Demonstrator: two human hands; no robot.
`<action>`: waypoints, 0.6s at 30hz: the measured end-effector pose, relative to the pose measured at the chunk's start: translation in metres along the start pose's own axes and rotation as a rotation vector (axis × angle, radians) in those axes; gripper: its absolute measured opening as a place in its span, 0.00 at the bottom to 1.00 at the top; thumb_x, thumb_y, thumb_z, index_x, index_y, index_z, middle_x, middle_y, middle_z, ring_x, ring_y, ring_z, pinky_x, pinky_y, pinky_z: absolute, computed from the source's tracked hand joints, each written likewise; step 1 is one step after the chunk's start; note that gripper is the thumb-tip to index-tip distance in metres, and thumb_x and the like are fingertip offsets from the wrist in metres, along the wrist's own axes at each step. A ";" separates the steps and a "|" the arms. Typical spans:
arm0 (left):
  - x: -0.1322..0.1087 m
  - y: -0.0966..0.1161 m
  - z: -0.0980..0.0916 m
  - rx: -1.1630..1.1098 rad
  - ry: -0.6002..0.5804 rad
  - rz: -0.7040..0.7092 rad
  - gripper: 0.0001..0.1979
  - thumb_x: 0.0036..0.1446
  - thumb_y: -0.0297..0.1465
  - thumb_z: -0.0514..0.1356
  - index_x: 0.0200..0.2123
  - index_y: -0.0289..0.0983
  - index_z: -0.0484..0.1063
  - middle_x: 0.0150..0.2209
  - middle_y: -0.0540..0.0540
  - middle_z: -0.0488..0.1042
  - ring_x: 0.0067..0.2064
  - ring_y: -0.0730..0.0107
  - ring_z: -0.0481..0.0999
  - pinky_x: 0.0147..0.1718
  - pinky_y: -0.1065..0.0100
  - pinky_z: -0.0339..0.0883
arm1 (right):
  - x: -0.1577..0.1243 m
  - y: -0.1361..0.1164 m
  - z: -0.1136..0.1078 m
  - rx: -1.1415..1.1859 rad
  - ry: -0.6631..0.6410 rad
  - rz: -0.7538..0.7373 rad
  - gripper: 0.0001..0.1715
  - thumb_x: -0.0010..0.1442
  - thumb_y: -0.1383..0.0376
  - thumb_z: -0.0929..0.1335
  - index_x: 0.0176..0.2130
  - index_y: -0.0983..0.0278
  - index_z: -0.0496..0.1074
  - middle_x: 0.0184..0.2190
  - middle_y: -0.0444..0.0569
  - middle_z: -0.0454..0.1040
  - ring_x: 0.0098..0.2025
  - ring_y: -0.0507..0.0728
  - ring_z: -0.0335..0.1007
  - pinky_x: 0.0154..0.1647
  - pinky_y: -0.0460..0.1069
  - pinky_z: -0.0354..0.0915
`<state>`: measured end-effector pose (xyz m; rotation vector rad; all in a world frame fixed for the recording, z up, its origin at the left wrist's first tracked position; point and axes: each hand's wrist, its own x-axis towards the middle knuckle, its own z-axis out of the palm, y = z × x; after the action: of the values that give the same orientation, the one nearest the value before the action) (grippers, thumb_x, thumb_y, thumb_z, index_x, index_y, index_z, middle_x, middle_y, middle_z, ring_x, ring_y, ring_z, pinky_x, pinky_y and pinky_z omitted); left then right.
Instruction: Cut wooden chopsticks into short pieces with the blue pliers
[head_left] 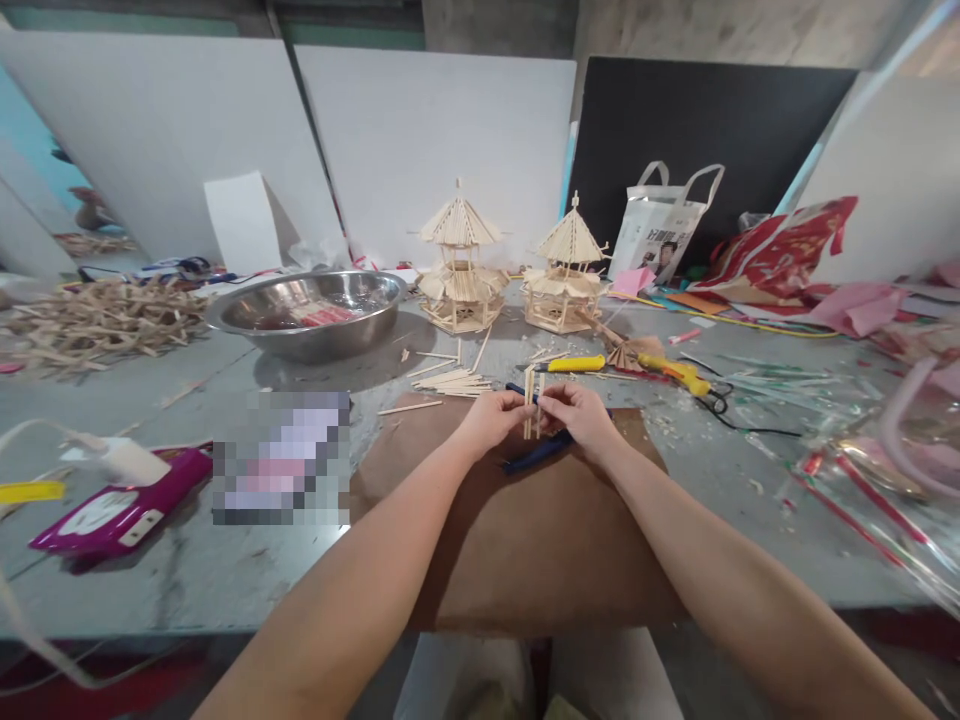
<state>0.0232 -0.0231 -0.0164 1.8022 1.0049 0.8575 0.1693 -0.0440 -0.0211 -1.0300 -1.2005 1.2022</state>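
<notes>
My left hand is closed, pinching thin wooden sticks that stand upright above the brown board. Close against it, my right hand is closed too, its fingers on another upright wooden stick. Whether the sticks are joined is too small to tell. Under the hands lie blue-handled pliers, partly hidden. Just beyond, loose wooden sticks are spread on the grey table, beside a yellow utility knife.
Two stick pagoda models stand behind. A metal basin, a pile of sticks, a blurred-out rectangle and a purple power strip lie left. Rightward are a yellow glue gun with its cord and a white bag.
</notes>
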 end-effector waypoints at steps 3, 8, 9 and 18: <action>0.001 -0.001 0.002 0.103 -0.009 0.012 0.15 0.44 0.39 0.55 0.22 0.31 0.68 0.17 0.53 0.62 0.21 0.80 0.60 0.21 0.76 0.54 | -0.002 0.000 0.001 -0.025 -0.020 -0.023 0.15 0.39 0.58 0.69 0.25 0.65 0.64 0.17 0.41 0.68 0.17 0.49 0.63 0.20 0.46 0.63; 0.001 -0.004 0.003 0.176 -0.058 0.014 0.13 0.44 0.38 0.54 0.23 0.32 0.69 0.18 0.52 0.64 0.22 0.78 0.62 0.21 0.76 0.56 | -0.003 0.001 0.001 -0.077 -0.052 -0.038 0.13 0.39 0.59 0.69 0.24 0.64 0.64 0.17 0.41 0.67 0.17 0.48 0.62 0.21 0.46 0.63; 0.002 -0.005 0.003 0.185 -0.060 0.022 0.13 0.44 0.37 0.54 0.23 0.32 0.69 0.19 0.52 0.65 0.22 0.78 0.62 0.22 0.76 0.56 | -0.003 0.002 0.001 -0.081 -0.055 -0.037 0.13 0.39 0.59 0.68 0.24 0.64 0.64 0.17 0.40 0.66 0.17 0.48 0.62 0.21 0.46 0.64; 0.002 -0.006 0.004 0.125 -0.049 -0.015 0.11 0.43 0.35 0.55 0.24 0.32 0.69 0.20 0.52 0.67 0.23 0.78 0.65 0.23 0.75 0.60 | 0.000 0.009 -0.003 -0.233 -0.062 -0.122 0.14 0.40 0.62 0.67 0.30 0.66 0.69 0.20 0.42 0.68 0.20 0.48 0.62 0.22 0.45 0.63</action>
<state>0.0257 -0.0210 -0.0235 1.9084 1.0592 0.7520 0.1712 -0.0429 -0.0299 -1.0795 -1.4561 1.0225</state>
